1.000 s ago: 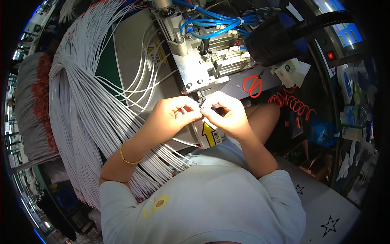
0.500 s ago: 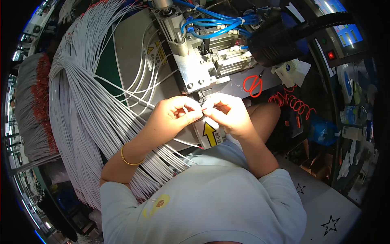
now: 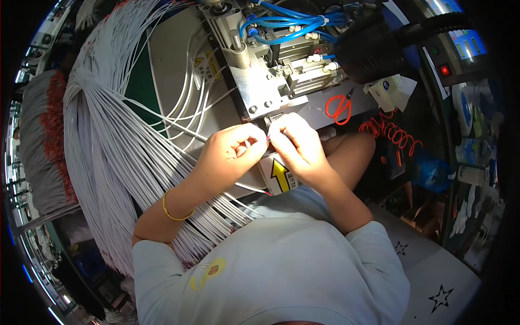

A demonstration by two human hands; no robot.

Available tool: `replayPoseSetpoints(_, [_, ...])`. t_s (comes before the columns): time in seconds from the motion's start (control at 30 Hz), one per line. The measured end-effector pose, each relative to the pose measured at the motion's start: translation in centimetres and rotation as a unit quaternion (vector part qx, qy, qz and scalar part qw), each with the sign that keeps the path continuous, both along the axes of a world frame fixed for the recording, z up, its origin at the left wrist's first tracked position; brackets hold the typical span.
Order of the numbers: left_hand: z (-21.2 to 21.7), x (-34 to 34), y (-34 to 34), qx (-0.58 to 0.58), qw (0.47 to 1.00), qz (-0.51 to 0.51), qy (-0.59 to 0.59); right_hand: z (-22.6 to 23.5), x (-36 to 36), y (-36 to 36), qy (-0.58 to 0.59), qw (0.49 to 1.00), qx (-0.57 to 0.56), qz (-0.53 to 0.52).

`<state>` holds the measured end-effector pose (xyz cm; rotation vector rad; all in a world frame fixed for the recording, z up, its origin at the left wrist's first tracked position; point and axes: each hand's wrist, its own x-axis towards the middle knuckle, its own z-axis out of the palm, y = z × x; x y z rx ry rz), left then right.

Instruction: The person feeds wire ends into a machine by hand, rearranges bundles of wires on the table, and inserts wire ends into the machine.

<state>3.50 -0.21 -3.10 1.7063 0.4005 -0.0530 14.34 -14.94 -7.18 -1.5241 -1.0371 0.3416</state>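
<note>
Both hands meet just in front of the metal machine (image 3: 258, 93), under a bright light. My left hand (image 3: 225, 158) is closed, thumb against forefinger, on a thin cable whose pale length shows between the fingers. A small red wire end (image 3: 268, 137) pokes out at its fingertips. From the other side my right hand (image 3: 300, 151) pinches at that same red end, fingers pointing toward the machine. The fingers cover most of the cable end. Below the hands is a white plate with a yellow arrow (image 3: 280, 176).
A thick bundle of white cables (image 3: 138, 157) drapes over the left side, some strands running under my left forearm. Blue air hoses (image 3: 292, 33) and a black lamp (image 3: 365, 54) hang over the machine. Red-handled scissors (image 3: 339, 110) and a coiled red hose (image 3: 391, 133) lie to the right.
My right hand has shifted slightly up and left toward the machine, its fingers straighter and more upright. My left hand keeps its pinch in nearly the same place.
</note>
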Motion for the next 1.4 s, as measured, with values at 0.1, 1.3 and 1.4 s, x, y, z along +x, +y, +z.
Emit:
replayPoseSetpoints(0.1, [0.1, 0.1, 0.4, 0.144, 0.988, -0.023, -0.040, -0.9, -0.5, -0.3, 0.039, 0.999, 0.007, -0.012])
replayPoseSetpoints(1.3, [-0.4, -1.9, -1.1, 0.449, 0.871, -0.180, -0.087, -5.7, 1.0, -0.4, 0.112, 0.986, -0.026, -0.117])
replayPoseSetpoints(1.4, [0.4, -3.3, -1.0, 0.457, 0.832, -0.304, -0.075, -5.4, 1.0, -0.9, 0.151, 0.976, -0.012, -0.158])
